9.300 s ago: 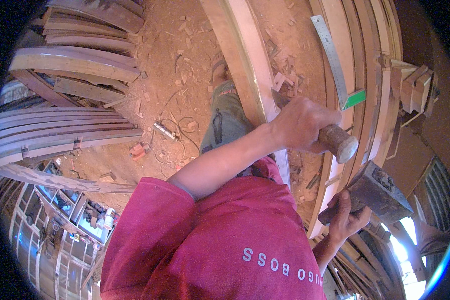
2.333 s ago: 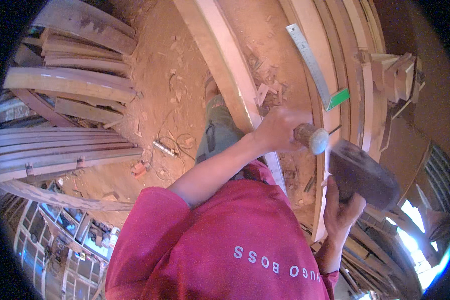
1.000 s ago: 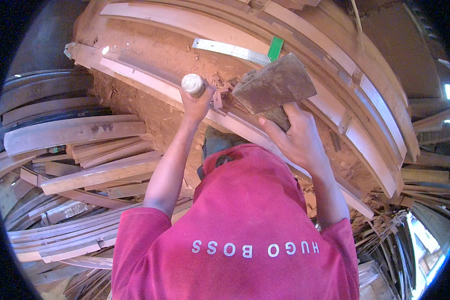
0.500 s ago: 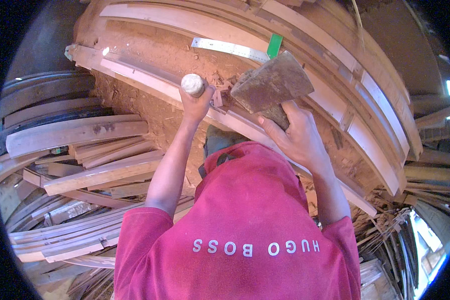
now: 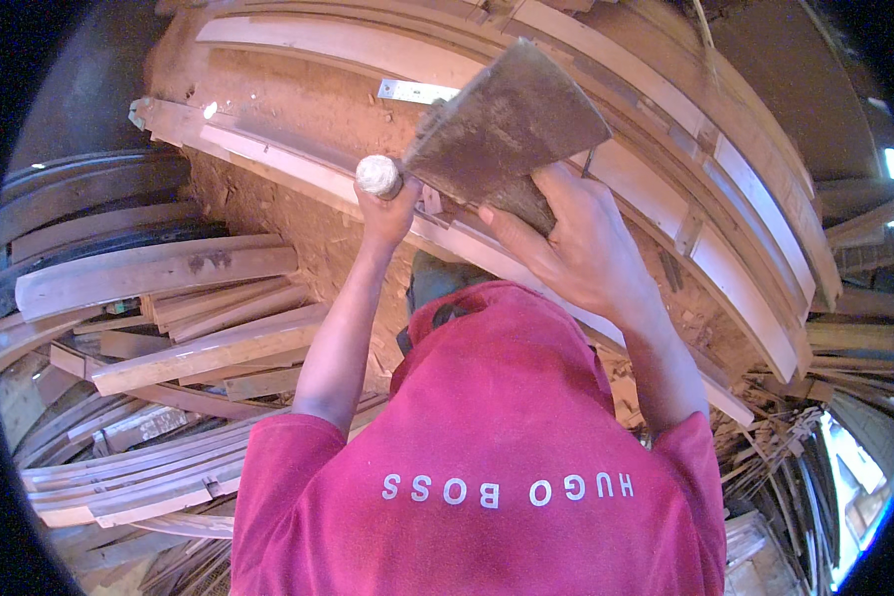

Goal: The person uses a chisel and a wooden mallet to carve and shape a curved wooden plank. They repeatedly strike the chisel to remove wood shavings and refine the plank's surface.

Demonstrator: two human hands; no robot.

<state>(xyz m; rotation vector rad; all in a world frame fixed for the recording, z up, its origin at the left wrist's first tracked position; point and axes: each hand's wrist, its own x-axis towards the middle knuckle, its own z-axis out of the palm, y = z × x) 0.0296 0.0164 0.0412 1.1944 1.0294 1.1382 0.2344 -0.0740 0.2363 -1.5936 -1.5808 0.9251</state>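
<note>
My left hand point(image 5: 389, 213) is wrapped round an upright handle point(image 5: 378, 176) with a battered white end, like a chisel's; its lower part is hidden by the hand. Beneath that fist lies a long pale wooden bar point(image 5: 293, 159) with wood chips beside it. In my right hand point(image 5: 591, 243) is a wooden mallet point(image 5: 512, 124), its broad brown head raised up to the right of the handle's end. My right fingers are closed about the mallet's shaft, most of which is out of sight.
A metal ruler or square blade point(image 5: 415, 91) lies beyond the bar, partly behind the mallet. Long boards point(image 5: 745, 288) run along the far right. Stacked planks point(image 5: 159, 273) fill the left side, and thin offcuts point(image 5: 795, 497) lie at the lower right.
The mallet has come up and to the left, looking larger, and now covers the green part of the square. My left hand and the handle have barely shifted.
</note>
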